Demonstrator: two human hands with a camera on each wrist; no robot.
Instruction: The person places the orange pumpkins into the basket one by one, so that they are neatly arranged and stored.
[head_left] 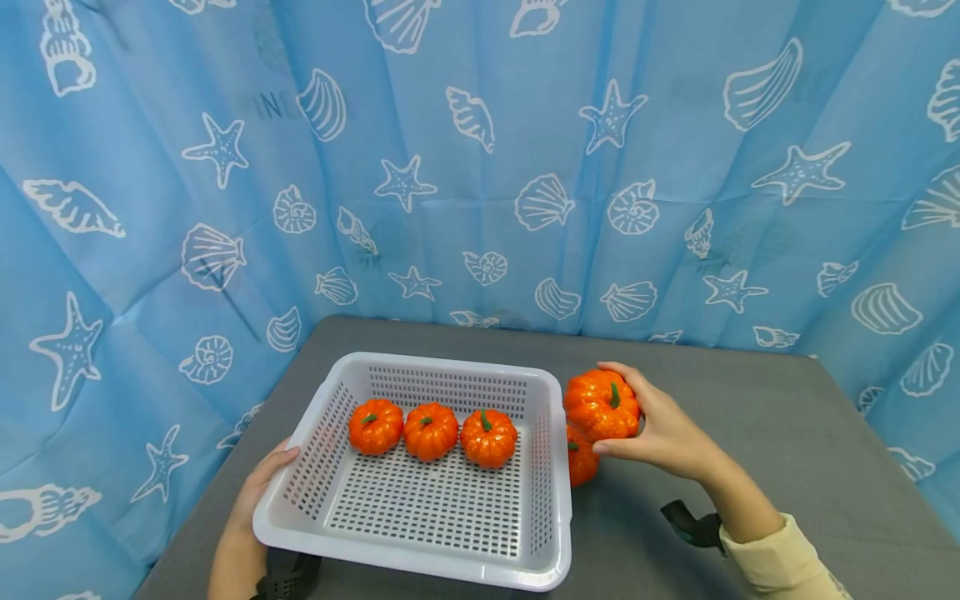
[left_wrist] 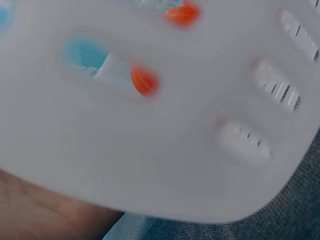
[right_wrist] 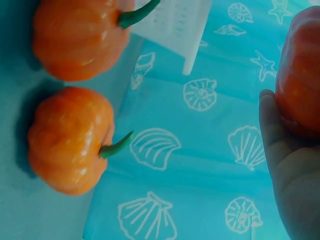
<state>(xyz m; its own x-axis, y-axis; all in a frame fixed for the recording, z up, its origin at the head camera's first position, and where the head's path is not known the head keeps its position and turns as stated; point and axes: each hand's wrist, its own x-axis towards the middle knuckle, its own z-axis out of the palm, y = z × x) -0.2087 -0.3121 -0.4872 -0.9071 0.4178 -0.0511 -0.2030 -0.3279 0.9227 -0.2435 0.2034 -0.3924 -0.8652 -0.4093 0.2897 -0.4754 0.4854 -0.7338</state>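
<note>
My right hand (head_left: pixel 663 429) grips a shiny orange toy pumpkin (head_left: pixel 596 400) with a green stem, raised just beyond the basket's right rim. In the right wrist view that held pumpkin (right_wrist: pixel 302 75) shows at the right edge, thumb and palm against it. At the left side of a white plastic basket (head_left: pixel 412 569), my left hand (head_left: pixel 255 492) holds the rim. The left wrist view is mostly filled by the basket's slotted outer wall (left_wrist: pixel 150 160). Inside the basket stand three pumpkins (head_left: pixel 430 432) in a row along the back half.
On the grey table (head_left: pixel 712 392), another pumpkin (head_left: pixel 581 460) sits against the basket's right side, partly hidden by the held one. Two table pumpkins (right_wrist: pixel 72 140) show in the right wrist view. A blue shell-patterned curtain (head_left: pixel 480 167) hangs behind the table.
</note>
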